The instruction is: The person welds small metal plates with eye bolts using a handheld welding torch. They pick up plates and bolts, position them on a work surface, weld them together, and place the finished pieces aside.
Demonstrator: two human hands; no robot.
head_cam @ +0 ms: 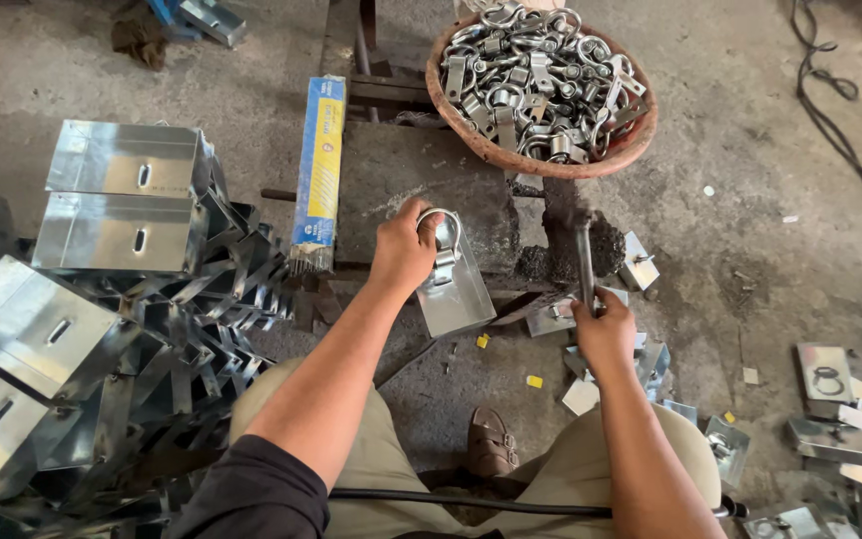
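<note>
On the steel block (pixel 421 185), my left grip (pixel 403 245) pinches the bracket (pixel 454 289) steady, right grip (pixel 603 324) wrapped tight on the hammer (pixel 584 255); best strike square.

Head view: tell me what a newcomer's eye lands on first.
Probably the round basket heaped with shiny metal shackles at top centre. Then the left hand gripping a ring on a folded steel plate at centre, the right hand holding a dark tool handle, and stacked steel brackets on the left.

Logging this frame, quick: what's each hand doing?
Left hand: closed on a metal bracket.
Right hand: closed on a hammer handle.
</note>
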